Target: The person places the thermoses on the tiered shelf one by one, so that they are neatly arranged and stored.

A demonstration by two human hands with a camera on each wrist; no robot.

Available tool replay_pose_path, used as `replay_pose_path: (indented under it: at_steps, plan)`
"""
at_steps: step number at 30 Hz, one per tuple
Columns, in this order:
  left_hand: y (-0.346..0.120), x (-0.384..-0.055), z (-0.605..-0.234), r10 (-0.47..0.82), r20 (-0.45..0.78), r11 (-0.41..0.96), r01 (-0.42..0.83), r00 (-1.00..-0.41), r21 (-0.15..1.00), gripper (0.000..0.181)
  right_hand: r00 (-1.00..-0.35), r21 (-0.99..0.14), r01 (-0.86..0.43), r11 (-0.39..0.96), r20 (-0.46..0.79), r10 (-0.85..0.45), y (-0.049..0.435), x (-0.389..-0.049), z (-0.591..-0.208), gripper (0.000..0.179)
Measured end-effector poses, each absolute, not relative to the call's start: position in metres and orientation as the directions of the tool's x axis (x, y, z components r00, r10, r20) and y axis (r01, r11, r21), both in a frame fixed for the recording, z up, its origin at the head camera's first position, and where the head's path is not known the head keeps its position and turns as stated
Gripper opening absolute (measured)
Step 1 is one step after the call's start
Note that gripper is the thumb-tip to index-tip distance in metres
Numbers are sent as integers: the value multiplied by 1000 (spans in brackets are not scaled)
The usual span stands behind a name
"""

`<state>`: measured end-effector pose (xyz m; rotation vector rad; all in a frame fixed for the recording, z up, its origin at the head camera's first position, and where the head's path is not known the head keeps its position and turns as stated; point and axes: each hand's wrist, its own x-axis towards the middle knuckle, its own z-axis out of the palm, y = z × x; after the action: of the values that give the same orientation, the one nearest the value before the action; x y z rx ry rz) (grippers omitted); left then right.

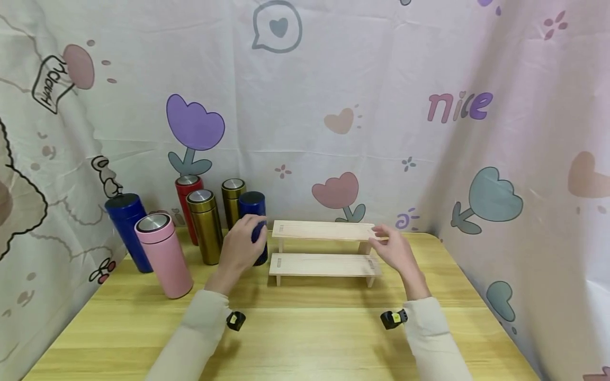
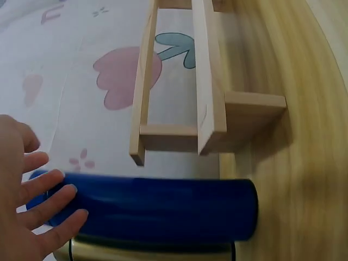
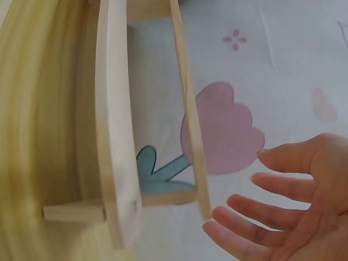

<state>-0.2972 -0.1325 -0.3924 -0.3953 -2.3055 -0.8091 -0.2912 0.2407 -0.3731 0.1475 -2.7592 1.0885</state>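
Observation:
A two-tier wooden shelf [image 1: 329, 264] stands on the table in the head view. My right hand [image 1: 394, 247] is at the right end of its upper board. In the right wrist view its fingers [image 3: 266, 212] spread loosely beside that board, with no grip; contact is hard to tell. My left hand [image 1: 242, 246] is in front of a dark blue vacuum flask [image 1: 252, 203], left of the shelf. The left wrist view has its spread fingers [image 2: 51, 206] over the upper part of the flask, not curled round it. Whether they touch it is unclear.
Left of my left hand stand several more flasks: a gold one [image 1: 205, 227], another gold one [image 1: 232, 193], a red one [image 1: 187, 206], a pink one [image 1: 166, 259] and another blue one [image 1: 129, 230]. A printed curtain [image 1: 286, 79] hangs behind the wooden table [image 1: 305, 338].

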Motion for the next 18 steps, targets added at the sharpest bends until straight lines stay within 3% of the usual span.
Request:
replay_pose_path:
  at_steps: [9, 18]
  plan:
    - [-157, -301, -403, -41, 713, 673, 508, -700, 538, 23, -994, -723, -82, 686, 110, -3, 264, -291, -393, 36]
    - [-173, -308, -417, -117, 602, 624, 414, -790, 663, 35, -1000, -794, -8, 608, 10, 0, 272, -289, -408, 37]
